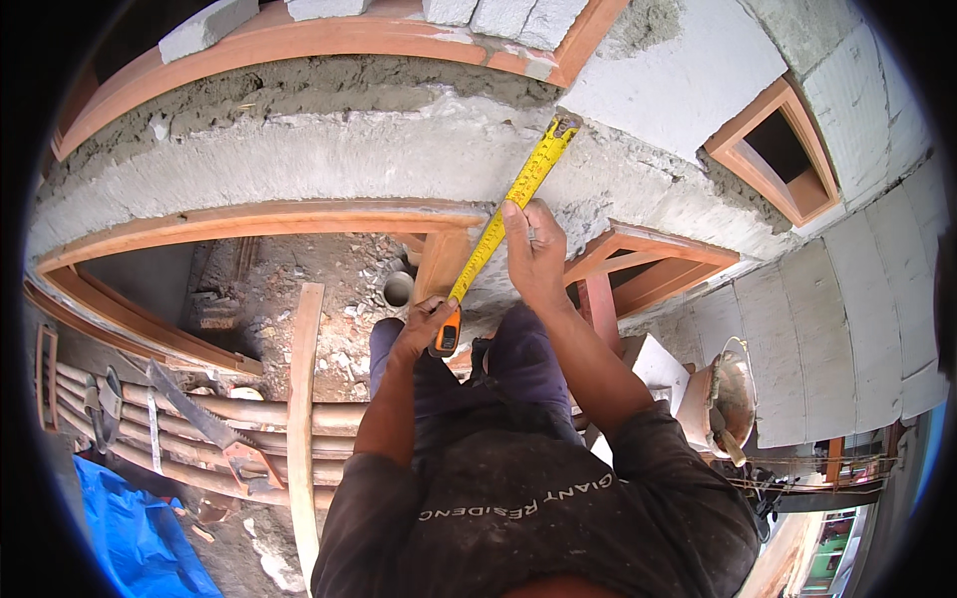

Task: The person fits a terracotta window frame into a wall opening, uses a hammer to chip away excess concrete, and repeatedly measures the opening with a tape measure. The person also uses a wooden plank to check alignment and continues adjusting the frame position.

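Observation:
A tape measure (448, 331) with an orange case is drawn out, its yellow blade (531, 172) slanting up and to the right across the grey concrete beam (329, 159). The blade's metal hook lies near the beam's upper side, close to the corner of the upper wooden frame (299, 45). My left hand (424, 327) grips the case and the blade beside its mouth. Farther up, my right hand (535, 247) is closed on the blade, with the thumb along it. Below the beam, near my left hand, is the lower wooden frame (269, 219).
To the left, a handsaw (204, 417) lies on several bamboo poles (329, 444), crossed by a long board (303, 399). A blue tarp (140, 533) is at lower left. A bucket (733, 399) with a tool stands at right, near the block wall (797, 329).

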Available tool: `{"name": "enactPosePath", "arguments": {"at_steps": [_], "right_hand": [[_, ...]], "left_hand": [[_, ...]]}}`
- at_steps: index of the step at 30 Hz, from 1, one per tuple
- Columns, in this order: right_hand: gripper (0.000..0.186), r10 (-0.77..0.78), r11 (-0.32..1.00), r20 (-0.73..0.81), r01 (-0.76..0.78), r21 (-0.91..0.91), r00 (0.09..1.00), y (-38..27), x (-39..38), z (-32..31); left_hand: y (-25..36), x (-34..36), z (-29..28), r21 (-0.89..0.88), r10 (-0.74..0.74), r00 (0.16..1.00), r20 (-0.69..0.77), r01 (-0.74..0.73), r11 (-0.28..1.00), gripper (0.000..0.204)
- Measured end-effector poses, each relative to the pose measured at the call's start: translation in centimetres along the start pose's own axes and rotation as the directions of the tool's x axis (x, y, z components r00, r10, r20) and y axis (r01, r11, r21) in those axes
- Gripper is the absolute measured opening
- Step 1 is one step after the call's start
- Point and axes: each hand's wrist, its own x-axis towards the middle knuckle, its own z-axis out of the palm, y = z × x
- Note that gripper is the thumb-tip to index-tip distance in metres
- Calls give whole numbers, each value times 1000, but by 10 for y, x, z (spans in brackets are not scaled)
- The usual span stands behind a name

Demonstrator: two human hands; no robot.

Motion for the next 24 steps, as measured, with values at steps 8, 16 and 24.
{"name": "enactPosePath", "arguments": {"at_steps": [8, 16, 24], "right_hand": [[24, 31, 996, 11, -30, -82, 999, 6, 20, 6], [23, 166, 984, -5, -166, -58, 986, -10, 33, 6], [24, 170, 983, -41, -173, -55, 984, -9, 36, 10]], "left_hand": [[10, 12, 5, -29, -3, 985, -170, -2, 1000, 28], [3, 28, 0, 21, -30, 974, -226, 36, 999, 41], [17, 24, 8, -69, -106, 953, -284, 90, 994, 45]]}}
